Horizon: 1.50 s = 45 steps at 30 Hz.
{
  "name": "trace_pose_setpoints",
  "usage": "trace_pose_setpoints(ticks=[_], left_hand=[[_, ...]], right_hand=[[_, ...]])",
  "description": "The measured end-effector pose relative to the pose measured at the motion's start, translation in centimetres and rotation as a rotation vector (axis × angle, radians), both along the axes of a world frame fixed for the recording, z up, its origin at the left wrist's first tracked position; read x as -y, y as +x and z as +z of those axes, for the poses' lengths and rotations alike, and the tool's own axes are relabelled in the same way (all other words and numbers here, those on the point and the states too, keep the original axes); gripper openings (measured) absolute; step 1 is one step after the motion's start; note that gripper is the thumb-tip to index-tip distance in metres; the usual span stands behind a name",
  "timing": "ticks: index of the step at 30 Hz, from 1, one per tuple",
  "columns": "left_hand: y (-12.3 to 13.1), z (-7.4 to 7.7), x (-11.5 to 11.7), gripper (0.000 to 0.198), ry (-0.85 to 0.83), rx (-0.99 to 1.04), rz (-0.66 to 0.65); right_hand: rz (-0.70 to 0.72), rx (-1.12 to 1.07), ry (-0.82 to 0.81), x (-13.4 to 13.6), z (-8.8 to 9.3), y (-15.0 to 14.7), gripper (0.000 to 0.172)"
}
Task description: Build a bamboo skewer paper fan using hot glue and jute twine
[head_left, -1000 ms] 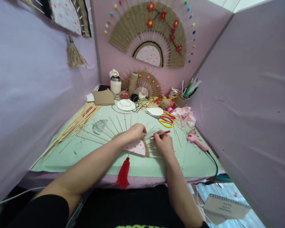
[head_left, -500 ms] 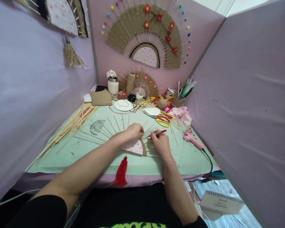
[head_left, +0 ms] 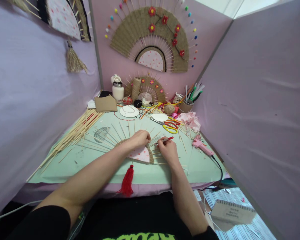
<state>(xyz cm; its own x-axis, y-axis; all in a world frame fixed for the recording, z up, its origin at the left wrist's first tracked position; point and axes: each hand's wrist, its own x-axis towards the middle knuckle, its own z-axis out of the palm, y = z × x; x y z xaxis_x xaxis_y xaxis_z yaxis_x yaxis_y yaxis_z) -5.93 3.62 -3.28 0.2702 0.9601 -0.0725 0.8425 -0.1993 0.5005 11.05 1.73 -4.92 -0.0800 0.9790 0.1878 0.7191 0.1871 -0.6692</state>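
A half-made fan (head_left: pixel 139 154) lies on the green mat (head_left: pixel 97 163): a spotted pink half-disc with thin wooden sticks fanning out and a red tassel (head_left: pixel 127 180) hanging over the front edge. My left hand (head_left: pixel 140 139) presses down on the fan's top, fingers curled, with a small clear ruler (head_left: pixel 155 140) at its fingertips. My right hand (head_left: pixel 165 148) pinches a red pen (head_left: pixel 167 139), its tip at the ruler and sticks.
A bundle of long sticks (head_left: pixel 75 133) lies at the left. Red-and-yellow scissors (head_left: pixel 170 126), a pink glue gun (head_left: pixel 202 147) with black cord, white discs, twine, a bottle (head_left: pixel 117 90) and a pen cup (head_left: pixel 187 105) crowd the back. Purple partitions enclose three sides.
Both hands stay at the fan; the right hand and pen have edged slightly left toward the ruler. The view has tilted a little.
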Motion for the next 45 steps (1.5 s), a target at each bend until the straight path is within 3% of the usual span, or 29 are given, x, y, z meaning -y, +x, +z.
trace_pose_setpoints(ticks=[45], left_hand=[[0.01,0.44,0.28,0.023,-0.011,-0.005,0.005]], right_hand=[[0.005,-0.008,0.007,0.30,0.23,-0.13,0.025]])
